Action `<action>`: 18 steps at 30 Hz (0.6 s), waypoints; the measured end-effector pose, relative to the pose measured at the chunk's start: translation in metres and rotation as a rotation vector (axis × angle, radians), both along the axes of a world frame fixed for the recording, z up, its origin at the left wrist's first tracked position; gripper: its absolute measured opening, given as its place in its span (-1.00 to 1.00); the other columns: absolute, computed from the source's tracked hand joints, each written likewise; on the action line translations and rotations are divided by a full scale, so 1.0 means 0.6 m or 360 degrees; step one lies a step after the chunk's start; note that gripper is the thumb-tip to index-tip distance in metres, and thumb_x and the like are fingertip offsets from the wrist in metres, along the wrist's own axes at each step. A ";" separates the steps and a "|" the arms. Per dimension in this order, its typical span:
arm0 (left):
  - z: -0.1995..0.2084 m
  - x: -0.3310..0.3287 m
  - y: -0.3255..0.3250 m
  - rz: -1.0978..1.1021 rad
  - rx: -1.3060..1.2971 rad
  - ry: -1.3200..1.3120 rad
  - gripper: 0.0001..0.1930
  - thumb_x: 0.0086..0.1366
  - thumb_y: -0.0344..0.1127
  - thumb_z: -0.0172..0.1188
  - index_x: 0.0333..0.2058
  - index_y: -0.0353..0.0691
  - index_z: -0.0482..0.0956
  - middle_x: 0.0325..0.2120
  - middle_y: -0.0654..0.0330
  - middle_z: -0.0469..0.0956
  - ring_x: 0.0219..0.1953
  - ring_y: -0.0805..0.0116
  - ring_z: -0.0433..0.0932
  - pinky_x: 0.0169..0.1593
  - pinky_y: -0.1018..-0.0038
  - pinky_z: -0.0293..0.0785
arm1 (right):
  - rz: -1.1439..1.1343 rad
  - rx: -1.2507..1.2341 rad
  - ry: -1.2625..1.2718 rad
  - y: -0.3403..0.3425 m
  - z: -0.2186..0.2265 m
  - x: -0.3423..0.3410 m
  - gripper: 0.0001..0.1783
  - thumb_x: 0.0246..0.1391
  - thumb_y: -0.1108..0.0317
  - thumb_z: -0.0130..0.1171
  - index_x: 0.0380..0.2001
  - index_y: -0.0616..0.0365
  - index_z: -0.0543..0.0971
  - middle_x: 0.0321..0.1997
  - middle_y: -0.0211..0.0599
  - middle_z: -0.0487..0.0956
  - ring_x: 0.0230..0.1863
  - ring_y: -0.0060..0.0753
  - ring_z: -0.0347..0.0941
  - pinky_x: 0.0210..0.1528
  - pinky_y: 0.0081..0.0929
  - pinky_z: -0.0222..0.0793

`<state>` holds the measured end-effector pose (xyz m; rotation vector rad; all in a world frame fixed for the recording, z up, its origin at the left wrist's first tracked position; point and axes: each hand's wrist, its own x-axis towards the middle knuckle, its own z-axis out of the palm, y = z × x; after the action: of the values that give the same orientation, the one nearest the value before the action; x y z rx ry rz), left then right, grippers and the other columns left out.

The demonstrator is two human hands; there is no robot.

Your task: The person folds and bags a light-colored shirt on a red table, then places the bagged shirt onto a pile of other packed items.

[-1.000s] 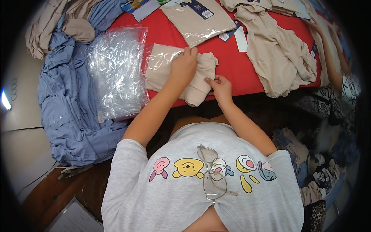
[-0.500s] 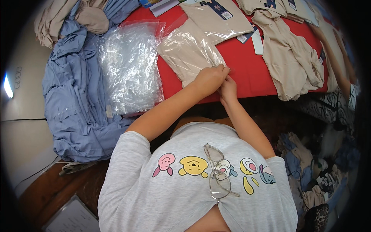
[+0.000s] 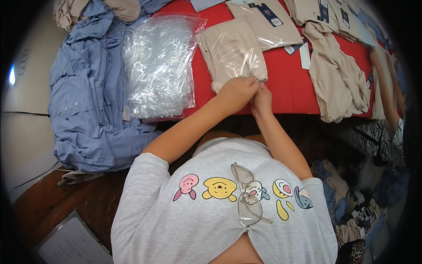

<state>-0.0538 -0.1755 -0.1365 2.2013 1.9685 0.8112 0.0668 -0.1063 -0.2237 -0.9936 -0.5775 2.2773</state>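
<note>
A folded beige garment in a clear plastic bag (image 3: 231, 48) lies on the red table right in front of me. My left hand (image 3: 238, 93) is closed with its fingertips pinching the bag's near right corner. Close against it, my right hand (image 3: 262, 101) pinches the same corner from below. The fingertips of both hands meet there, and the exact grip is partly hidden. Just beyond lies another bagged beige garment (image 3: 281, 33) with a navy tag (image 3: 266, 14). To the left of the held bag is a stack of clear plastic bags (image 3: 160, 66).
A heap of blue shirts (image 3: 83, 101) hangs over the table's left side. Right of my hands lies a loose beige garment (image 3: 336, 75), with tagged garments (image 3: 310, 9) behind it. At the far right another person's arm (image 3: 386, 88) reaches in. Piled clothes (image 3: 351, 198) lie below.
The bagged garment now lies straighter, its far end shifted right, with my hands still at its near right corner. The whole view has turned slightly, so the table's things appear moved rightward.
</note>
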 end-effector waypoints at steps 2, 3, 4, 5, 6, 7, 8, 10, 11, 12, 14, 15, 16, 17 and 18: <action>-0.006 -0.025 -0.026 0.0300 -0.0105 0.0112 -0.75 0.15 -0.41 0.33 -0.17 -0.22 0.59 -0.30 0.07 0.53 -0.29 0.00 0.65 -0.19 0.13 0.59 | -0.0042 0.0085 -0.0246 -0.009 0.029 -0.006 -0.79 0.43 0.32 0.22 -0.03 0.24 0.61 -0.13 -0.22 0.71 -0.14 -0.33 0.69 -0.01 -0.33 0.64; -0.010 -0.035 -0.039 0.0444 -0.0160 0.0160 -0.75 0.15 -0.41 0.34 -0.17 -0.21 0.59 -0.30 0.07 0.53 -0.29 -0.01 0.65 -0.19 0.11 0.58 | -0.0004 0.0089 -0.0303 -0.005 0.035 -0.002 -0.77 0.42 0.31 0.24 -0.02 0.25 0.61 -0.11 -0.20 0.71 -0.12 -0.30 0.69 -0.01 -0.33 0.65; -0.016 -0.045 -0.053 0.0523 -0.0149 0.0147 -0.74 0.15 -0.40 0.36 -0.16 -0.21 0.59 -0.29 0.07 0.54 -0.28 -0.02 0.65 -0.19 0.11 0.58 | 0.0034 0.0091 -0.0359 -0.001 0.039 0.001 -0.76 0.41 0.31 0.27 -0.02 0.25 0.61 -0.09 -0.18 0.71 -0.11 -0.27 0.70 0.00 -0.33 0.65; -0.022 -0.052 -0.069 0.0602 -0.0144 0.0131 -0.73 0.16 -0.39 0.37 -0.16 -0.21 0.58 -0.27 0.07 0.55 -0.28 -0.03 0.65 -0.19 0.11 0.58 | 0.0073 0.0088 -0.0418 -0.001 0.042 0.006 -0.74 0.39 0.30 0.29 -0.01 0.26 0.60 -0.07 -0.16 0.71 -0.10 -0.24 0.70 0.01 -0.32 0.65; -0.030 -0.055 -0.081 0.0682 -0.0140 0.0116 -0.72 0.16 -0.39 0.39 -0.15 -0.21 0.58 -0.26 0.07 0.56 -0.27 -0.04 0.65 -0.18 0.11 0.58 | 0.0149 0.0057 -0.0433 -0.003 0.045 0.011 -0.72 0.39 0.29 0.29 0.01 0.26 0.60 -0.07 -0.16 0.71 -0.08 -0.23 0.70 0.02 -0.30 0.66; -0.037 -0.055 -0.090 0.0689 -0.0155 0.0053 -0.72 0.17 -0.38 0.40 -0.15 -0.21 0.58 -0.24 0.07 0.57 -0.26 -0.04 0.65 -0.17 0.11 0.57 | 0.0225 0.0025 -0.0447 -0.007 0.049 0.016 -0.71 0.40 0.28 0.29 0.02 0.26 0.59 -0.06 -0.16 0.70 -0.06 -0.22 0.69 0.02 -0.28 0.66; -0.038 -0.056 -0.096 0.0697 -0.0165 -0.0004 -0.72 0.18 -0.37 0.41 -0.15 -0.21 0.58 -0.23 0.07 0.57 -0.24 -0.04 0.65 -0.16 0.11 0.57 | 0.0300 -0.0004 -0.0454 -0.009 0.051 0.016 -0.69 0.40 0.27 0.30 0.04 0.27 0.59 -0.05 -0.15 0.70 -0.04 -0.21 0.69 0.03 -0.26 0.66; -0.040 -0.054 -0.102 0.0687 -0.0147 -0.0090 -0.71 0.19 -0.34 0.43 -0.14 -0.21 0.58 -0.22 0.08 0.58 -0.21 -0.03 0.64 -0.13 0.11 0.56 | 0.0312 -0.0053 -0.0348 -0.025 0.044 0.019 -0.68 0.39 0.26 0.31 0.04 0.25 0.58 -0.04 -0.15 0.69 -0.01 -0.21 0.67 0.04 -0.24 0.66; -0.037 -0.053 -0.103 0.0665 -0.0120 -0.0119 -0.70 0.18 -0.32 0.44 -0.14 -0.21 0.58 -0.22 0.09 0.59 -0.19 -0.03 0.64 -0.11 0.11 0.55 | 0.0314 -0.0079 -0.0295 -0.033 0.039 0.019 -0.68 0.39 0.26 0.31 0.04 0.24 0.58 -0.04 -0.15 0.69 0.00 -0.21 0.67 0.04 -0.23 0.66; -0.035 -0.052 -0.102 0.0643 -0.0092 -0.0149 -0.69 0.18 -0.31 0.45 -0.13 -0.21 0.58 -0.22 0.10 0.59 -0.18 -0.02 0.64 -0.09 0.11 0.55 | 0.0331 -0.0095 -0.0275 -0.038 0.033 0.014 -0.68 0.39 0.26 0.31 0.05 0.24 0.58 -0.04 -0.15 0.69 0.00 -0.22 0.67 0.06 -0.23 0.65; -0.035 -0.055 -0.091 0.0647 0.0017 -0.0045 -0.69 0.16 -0.30 0.46 -0.15 -0.19 0.59 -0.25 0.14 0.59 -0.17 0.02 0.64 -0.09 0.12 0.53 | 0.0368 -0.0127 -0.0234 -0.043 0.027 0.000 -0.69 0.39 0.27 0.30 0.05 0.22 0.58 -0.04 -0.16 0.68 -0.01 -0.22 0.66 0.09 -0.22 0.63; -0.038 -0.059 -0.087 0.0650 0.0071 0.0008 -0.69 0.15 -0.29 0.47 -0.16 -0.19 0.60 -0.26 0.15 0.59 -0.17 0.04 0.64 -0.09 0.13 0.53 | 0.0414 -0.0179 -0.0231 -0.042 0.028 -0.006 -0.69 0.39 0.26 0.29 0.05 0.21 0.58 -0.03 -0.16 0.68 -0.01 -0.22 0.66 0.10 -0.22 0.63; -0.042 -0.065 -0.082 0.0636 0.0059 0.0054 -0.70 0.15 -0.29 0.47 -0.18 -0.18 0.60 -0.26 0.17 0.59 -0.18 0.07 0.64 -0.10 0.15 0.53 | 0.0460 -0.0231 -0.0228 -0.039 0.029 -0.010 -0.69 0.39 0.25 0.29 0.05 0.21 0.58 -0.03 -0.16 0.68 -0.01 -0.21 0.66 0.12 -0.22 0.62; -0.046 -0.072 -0.077 0.0619 0.0050 0.0099 -0.71 0.15 -0.29 0.47 -0.19 -0.17 0.60 -0.27 0.18 0.60 -0.19 0.09 0.64 -0.11 0.17 0.52 | 0.0504 -0.0281 -0.0225 -0.037 0.037 -0.015 -0.69 0.40 0.24 0.28 0.05 0.20 0.58 -0.02 -0.16 0.68 -0.01 -0.21 0.66 0.13 -0.22 0.61; -0.044 -0.076 -0.072 0.0601 0.0042 0.0146 -0.72 0.14 -0.29 0.47 -0.21 -0.17 0.60 -0.27 0.20 0.60 -0.20 0.12 0.64 -0.12 0.19 0.52 | 0.0531 -0.0247 -0.0255 -0.035 0.052 -0.023 -0.71 0.40 0.26 0.27 0.05 0.20 0.58 -0.02 -0.16 0.68 -0.01 -0.21 0.65 0.13 -0.21 0.60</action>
<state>-0.0996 -0.2187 -0.1630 1.9362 2.4759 0.7878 0.0527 -0.1272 -0.1927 -1.2421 -0.6851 2.5817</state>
